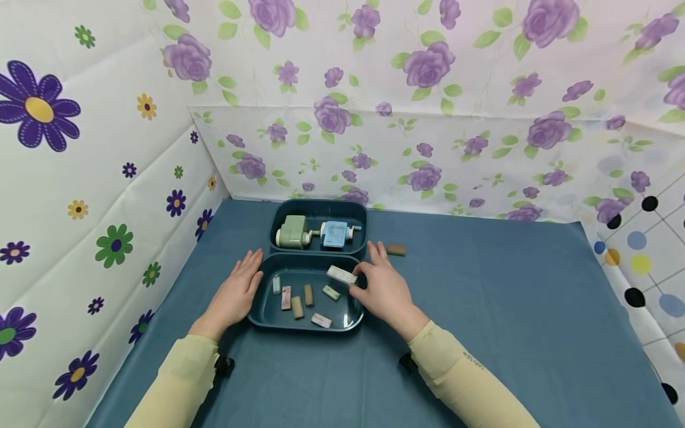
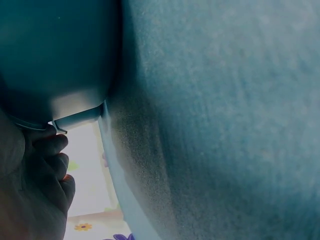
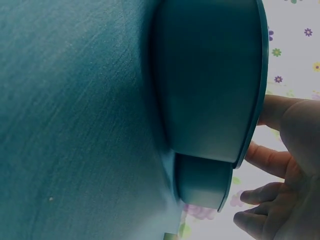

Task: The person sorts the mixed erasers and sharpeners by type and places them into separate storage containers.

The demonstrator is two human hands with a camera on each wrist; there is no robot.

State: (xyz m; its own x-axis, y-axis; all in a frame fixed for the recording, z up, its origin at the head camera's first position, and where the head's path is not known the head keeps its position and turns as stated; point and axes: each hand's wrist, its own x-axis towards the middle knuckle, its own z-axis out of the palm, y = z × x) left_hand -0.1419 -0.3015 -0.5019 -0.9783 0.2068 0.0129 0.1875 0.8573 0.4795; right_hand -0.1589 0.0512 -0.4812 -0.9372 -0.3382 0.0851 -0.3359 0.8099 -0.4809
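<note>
In the head view my right hand [image 1: 386, 292] pinches one end of a white rectangular block [image 1: 341, 274] between thumb and index finger, over the right side of the front dark teal tray [image 1: 307, 326]. Several smaller blocks in pale green, tan and pinkish white lie scattered inside that tray, among them a tan block [image 1: 297, 308]. My left hand [image 1: 233, 292] rests its fairly straight fingers along the tray's left rim. In the right wrist view, the tray wall [image 3: 210, 80] hides the block beside my right hand [image 3: 295, 165]. The left wrist view shows my left hand [image 2: 42, 175] by the tray's underside.
Behind the front tray stands a second teal tray [image 1: 321, 203]. It holds a green boxy device [image 1: 292, 232] and a blue boxy device [image 1: 335, 234] with small knobs or cranks. A brown block [image 1: 396, 250] lies on the blue tablecloth [image 1: 492, 309] beyond my right hand.
</note>
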